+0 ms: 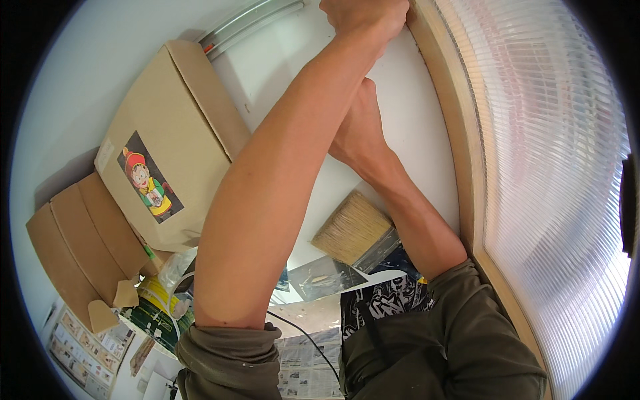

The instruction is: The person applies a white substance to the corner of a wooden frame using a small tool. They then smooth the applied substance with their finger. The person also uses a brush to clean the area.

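Observation:
My left forearm crosses the middle of the view. At the top edge, my left hand (369,19) is closed like a fist beside a wooden frame (448,87); anything in it is cut off or hidden. Lower down, my right hand (361,127) is bent at the wrist and partly covered by my left forearm. Its fingers are out of sight, so their grip does not show. Below the right hand lies a wide brush (351,229) with pale bristles. Next to it is a flat grey metal blade (325,277), like a scraper, on the white surface (417,127).
A large cardboard box (193,127) with a cartoon picture stands left, beside an open brown carton (83,240). A green container (150,317) is below. Ribbed translucent sheeting (547,147) fills the right side. A black cable (308,339) runs over newspaper (300,363).

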Tool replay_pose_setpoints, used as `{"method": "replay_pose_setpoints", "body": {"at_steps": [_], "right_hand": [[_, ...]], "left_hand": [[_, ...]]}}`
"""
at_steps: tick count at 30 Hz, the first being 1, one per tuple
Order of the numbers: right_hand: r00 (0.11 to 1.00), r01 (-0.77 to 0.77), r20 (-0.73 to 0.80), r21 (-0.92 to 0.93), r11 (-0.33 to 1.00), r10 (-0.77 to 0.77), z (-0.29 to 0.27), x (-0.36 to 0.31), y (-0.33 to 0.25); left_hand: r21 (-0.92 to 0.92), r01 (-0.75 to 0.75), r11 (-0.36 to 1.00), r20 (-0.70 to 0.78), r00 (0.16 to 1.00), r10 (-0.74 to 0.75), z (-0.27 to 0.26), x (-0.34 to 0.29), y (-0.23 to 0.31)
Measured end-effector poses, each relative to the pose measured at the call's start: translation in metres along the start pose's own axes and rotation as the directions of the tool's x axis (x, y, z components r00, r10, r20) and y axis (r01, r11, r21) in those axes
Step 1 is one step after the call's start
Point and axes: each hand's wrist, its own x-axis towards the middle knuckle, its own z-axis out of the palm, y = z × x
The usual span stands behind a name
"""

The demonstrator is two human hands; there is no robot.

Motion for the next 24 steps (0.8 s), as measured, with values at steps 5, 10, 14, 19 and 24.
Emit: {"method": "replay_pose_setpoints", "body": {"at_steps": [5,10,14,19,24], "right_hand": [[1.000,-0.008,0.010,-0.032,0.999,0.008,0.001,0.000,0.001],[0.999,0.037,-0.024,-0.048,0.998,-0.038,0.003,-0.001,0.002],[0.999,0.044,-0.025,-0.056,0.997,-0.046,0.004,-0.001,0.003],[0.998,0.015,0.057,-0.134,0.991,-0.007,0.003,-0.002,0.004],[0.998,0.060,0.033,-0.123,0.991,-0.056,0.006,-0.002,0.003]], "left_hand": [[-0.011,0.029,1.000,-0.041,0.999,-0.030,0.001,-0.001,0.002],[-0.037,-0.016,0.999,-0.011,1.000,0.015,-0.001,0.000,-0.003],[-0.035,-0.005,0.999,-0.034,0.999,0.004,0.000,-0.001,-0.002],[-0.092,-0.061,0.994,-0.005,0.998,0.060,-0.004,-0.008,-0.004],[-0.116,-0.041,0.992,0.021,0.999,0.044,-0.008,0.003,-0.019]]}}
